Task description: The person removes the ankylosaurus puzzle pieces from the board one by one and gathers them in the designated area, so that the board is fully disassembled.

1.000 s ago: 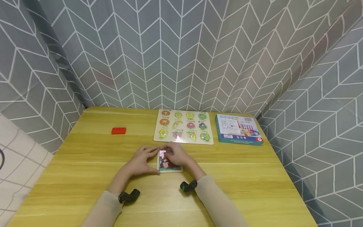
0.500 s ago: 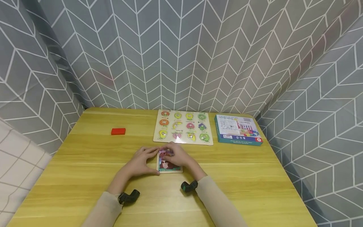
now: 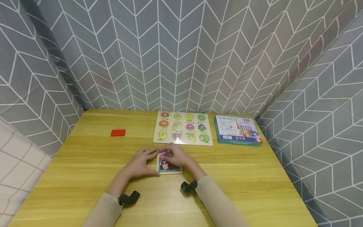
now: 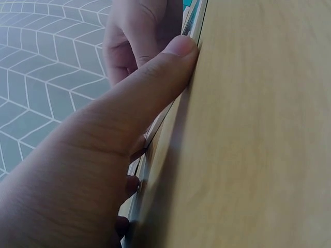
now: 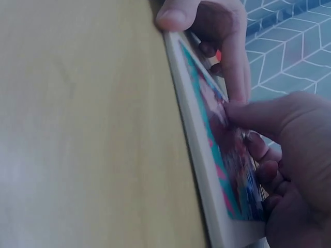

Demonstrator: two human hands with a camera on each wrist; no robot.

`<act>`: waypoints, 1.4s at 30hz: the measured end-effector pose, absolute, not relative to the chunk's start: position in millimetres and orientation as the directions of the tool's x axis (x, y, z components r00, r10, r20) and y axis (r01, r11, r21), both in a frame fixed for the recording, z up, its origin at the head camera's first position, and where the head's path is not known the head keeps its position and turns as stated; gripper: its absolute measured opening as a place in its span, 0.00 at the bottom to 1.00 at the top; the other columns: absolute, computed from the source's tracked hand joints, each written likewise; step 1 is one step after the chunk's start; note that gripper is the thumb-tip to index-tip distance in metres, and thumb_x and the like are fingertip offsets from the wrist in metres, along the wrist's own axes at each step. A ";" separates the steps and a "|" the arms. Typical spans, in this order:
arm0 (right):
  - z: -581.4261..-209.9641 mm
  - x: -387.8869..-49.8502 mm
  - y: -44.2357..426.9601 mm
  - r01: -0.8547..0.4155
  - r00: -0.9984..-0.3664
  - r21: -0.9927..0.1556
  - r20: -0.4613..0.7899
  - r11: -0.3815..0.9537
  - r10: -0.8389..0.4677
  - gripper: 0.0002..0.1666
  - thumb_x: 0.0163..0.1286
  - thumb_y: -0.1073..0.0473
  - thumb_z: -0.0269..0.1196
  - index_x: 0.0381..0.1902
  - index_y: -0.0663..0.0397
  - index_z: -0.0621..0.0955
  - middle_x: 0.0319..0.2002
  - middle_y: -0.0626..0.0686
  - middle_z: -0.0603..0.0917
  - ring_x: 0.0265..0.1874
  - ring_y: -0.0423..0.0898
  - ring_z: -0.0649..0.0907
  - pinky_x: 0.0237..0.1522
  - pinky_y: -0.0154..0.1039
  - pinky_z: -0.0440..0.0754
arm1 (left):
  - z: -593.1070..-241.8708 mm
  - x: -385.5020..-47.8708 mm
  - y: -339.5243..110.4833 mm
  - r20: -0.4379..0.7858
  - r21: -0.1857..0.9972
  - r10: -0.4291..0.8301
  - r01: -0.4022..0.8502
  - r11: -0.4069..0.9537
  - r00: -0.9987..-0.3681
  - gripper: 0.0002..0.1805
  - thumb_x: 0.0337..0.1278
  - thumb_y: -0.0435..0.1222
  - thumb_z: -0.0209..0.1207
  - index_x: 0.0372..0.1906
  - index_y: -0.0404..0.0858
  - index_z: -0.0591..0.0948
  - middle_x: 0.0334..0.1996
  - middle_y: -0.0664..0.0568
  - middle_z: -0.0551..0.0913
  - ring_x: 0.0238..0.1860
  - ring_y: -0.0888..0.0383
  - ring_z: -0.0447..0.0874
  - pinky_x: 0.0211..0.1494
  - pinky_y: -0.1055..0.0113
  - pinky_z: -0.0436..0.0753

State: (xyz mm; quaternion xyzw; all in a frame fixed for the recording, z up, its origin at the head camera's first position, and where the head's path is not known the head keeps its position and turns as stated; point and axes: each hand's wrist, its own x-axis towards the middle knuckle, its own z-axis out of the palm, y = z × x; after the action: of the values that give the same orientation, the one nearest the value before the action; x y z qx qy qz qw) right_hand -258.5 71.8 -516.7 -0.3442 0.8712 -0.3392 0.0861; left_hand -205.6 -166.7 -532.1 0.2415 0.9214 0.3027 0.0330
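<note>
A small square picture puzzle (image 3: pixel 169 171) in a pale frame lies flat on the table, showing a figure with dark red hair. My left hand (image 3: pixel 141 163) holds its left side, thumb at the near corner and index finger at the far one. In the left wrist view that thumb (image 4: pixel 155 70) lies along the frame's edge. My right hand (image 3: pixel 177 156) covers the puzzle's upper right part. The right wrist view has the right thumb (image 5: pixel 269 116) touching the picture, the other fingers curled at the far side. Whatever lies under those fingertips is hidden.
Behind the hands lies a board with fruit pictures (image 3: pixel 182 128). To its right is a blue and white box (image 3: pixel 238 130). A red block (image 3: pixel 118 132) sits at the left on the wooden table (image 3: pixel 241 186). Patterned curtains (image 3: pixel 181 56) surround the table's back and sides.
A bright white patch on the puzzle's upper left, seen a second ago, is gone and the picture shows there. Both hands have stayed almost in place, with slight right finger movement.
</note>
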 end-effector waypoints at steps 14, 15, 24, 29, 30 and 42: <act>-522.2 -259.5 75.3 -0.532 -0.762 -0.651 0.089 0.541 -0.642 0.19 0.78 0.58 0.67 0.62 0.56 0.86 0.56 0.54 0.86 0.51 0.43 0.82 0.59 0.40 0.81 | -533.0 -208.1 -167.0 0.082 0.568 0.468 0.427 0.703 -0.880 0.61 0.41 0.67 0.78 0.80 0.41 0.71 0.80 0.50 0.68 0.67 0.48 0.67 0.69 0.39 0.70; -521.4 -259.5 75.5 -0.540 -0.759 -0.647 0.098 0.539 -0.643 0.18 0.78 0.58 0.67 0.62 0.56 0.86 0.55 0.54 0.86 0.49 0.43 0.82 0.57 0.39 0.81 | -532.4 -208.6 -167.2 0.083 0.567 0.468 0.428 0.704 -0.880 0.61 0.41 0.67 0.78 0.80 0.41 0.71 0.80 0.50 0.68 0.67 0.48 0.67 0.69 0.39 0.70; -514.1 -251.1 92.4 -0.567 -0.781 -0.660 0.241 0.492 -0.576 0.19 0.78 0.59 0.67 0.62 0.58 0.86 0.55 0.55 0.85 0.53 0.50 0.85 0.58 0.45 0.84 | -531.3 -208.0 -167.0 0.080 0.570 0.474 0.431 0.700 -0.877 0.61 0.41 0.66 0.79 0.80 0.41 0.71 0.80 0.50 0.69 0.64 0.49 0.68 0.68 0.39 0.71; -515.1 -251.8 123.4 -0.479 -0.857 -0.715 0.257 0.509 -0.447 0.16 0.76 0.61 0.68 0.58 0.57 0.87 0.54 0.53 0.86 0.53 0.50 0.84 0.60 0.49 0.83 | -532.4 -206.1 -169.2 0.070 0.587 0.469 0.417 0.694 -0.880 0.62 0.41 0.65 0.79 0.80 0.42 0.70 0.81 0.50 0.67 0.66 0.48 0.67 0.69 0.38 0.71; -517.3 -252.8 129.7 -0.463 -0.869 -0.717 0.253 0.521 -0.425 0.15 0.76 0.62 0.68 0.58 0.58 0.88 0.53 0.53 0.86 0.53 0.49 0.84 0.59 0.48 0.83 | -532.8 -205.8 -169.8 0.072 0.588 0.467 0.415 0.694 -0.881 0.62 0.41 0.65 0.79 0.80 0.41 0.70 0.81 0.51 0.67 0.67 0.48 0.67 0.69 0.38 0.71; -533.5 -257.1 161.7 -0.457 -0.882 -0.666 0.253 0.590 -0.397 0.13 0.73 0.63 0.70 0.53 0.59 0.90 0.49 0.55 0.87 0.42 0.45 0.80 0.47 0.39 0.80 | -534.3 -206.7 -171.3 0.075 0.598 0.464 0.412 0.688 -0.883 0.61 0.41 0.65 0.79 0.80 0.43 0.70 0.80 0.51 0.69 0.67 0.47 0.68 0.69 0.37 0.71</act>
State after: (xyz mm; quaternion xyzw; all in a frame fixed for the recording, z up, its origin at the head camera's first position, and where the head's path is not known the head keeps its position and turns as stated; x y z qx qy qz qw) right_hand -257.1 161.7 -533.5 -0.2394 0.8909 -0.3840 -0.0390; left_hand -206.7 -171.3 -534.3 0.2385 0.9177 0.3151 0.0411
